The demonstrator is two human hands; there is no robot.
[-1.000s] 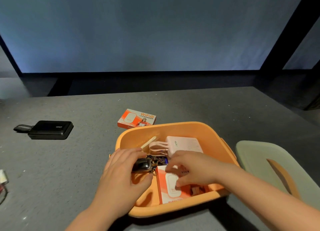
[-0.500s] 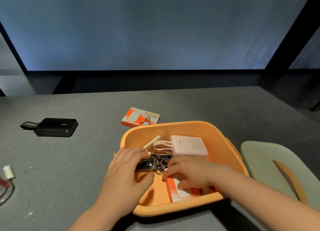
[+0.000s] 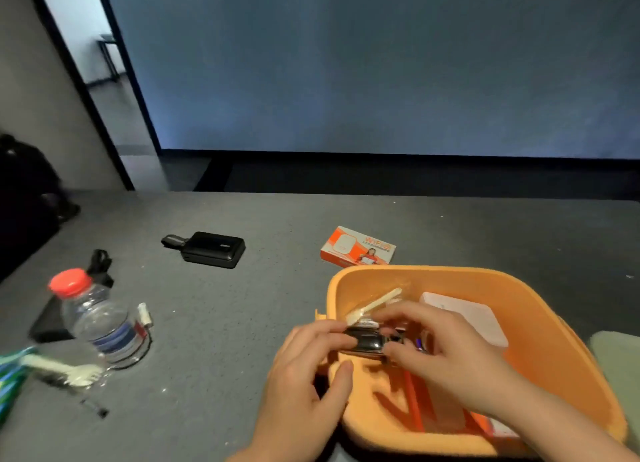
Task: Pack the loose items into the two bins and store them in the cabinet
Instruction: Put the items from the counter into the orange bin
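An orange bin [image 3: 540,316] sits on the grey table at the lower right. Over its near-left part both hands hold a black shiny car key with a key bunch [image 3: 367,342]. My left hand [image 3: 304,375] grips the key's left end. My right hand [image 3: 446,354] pinches its right end, where the rings are. Inside the bin lie a pale pink power bank [image 3: 467,318], a wrapped cream spoon [image 3: 374,306] and an orange-white box [image 3: 485,423], partly hidden under my right arm.
Loose on the table: an orange WiFi box [image 3: 358,247] behind the bin, a black power bank [image 3: 213,249], a red-capped water bottle [image 3: 97,319], a white plastic fork [image 3: 62,371], a small white tube [image 3: 144,313], a black cable [image 3: 100,262]. A green bin's edge [image 3: 620,357] shows at the right.
The view swung left, bringing the bottle and fork into sight. My right hand left the orange-white box and took the key bunch's right end; both hands now hold it slightly higher.
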